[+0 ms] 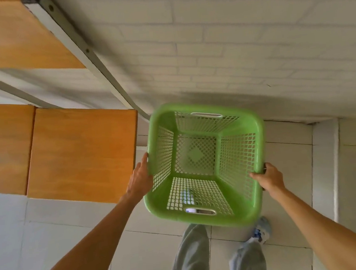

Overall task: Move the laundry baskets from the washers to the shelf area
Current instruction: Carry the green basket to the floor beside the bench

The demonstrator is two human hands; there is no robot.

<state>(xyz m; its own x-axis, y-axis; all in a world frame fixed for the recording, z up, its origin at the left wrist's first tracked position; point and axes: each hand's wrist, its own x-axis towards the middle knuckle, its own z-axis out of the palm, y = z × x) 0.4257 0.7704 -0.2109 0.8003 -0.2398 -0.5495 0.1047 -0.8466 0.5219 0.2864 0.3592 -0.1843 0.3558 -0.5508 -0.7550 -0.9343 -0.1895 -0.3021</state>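
A green plastic laundry basket [258, 149] with lattice walls and slot handles hangs empty in the air, above the tiled floor and just right of the wooden shelf. My left hand [140, 178] lies flat against the basket's left rim, fingers stretched along it. My right hand [270, 177] is closed around the right rim, thumb inside. The basket tilts slightly toward me, and its near handle slot sits above my legs.
A wooden shelf board [82, 154] on a white metal frame [83, 48] stands at the left, with a higher board above it. A white brick wall [240, 43] is straight ahead. Pale floor tiles [288, 146] lie below, and my feet stand near the bottom edge.
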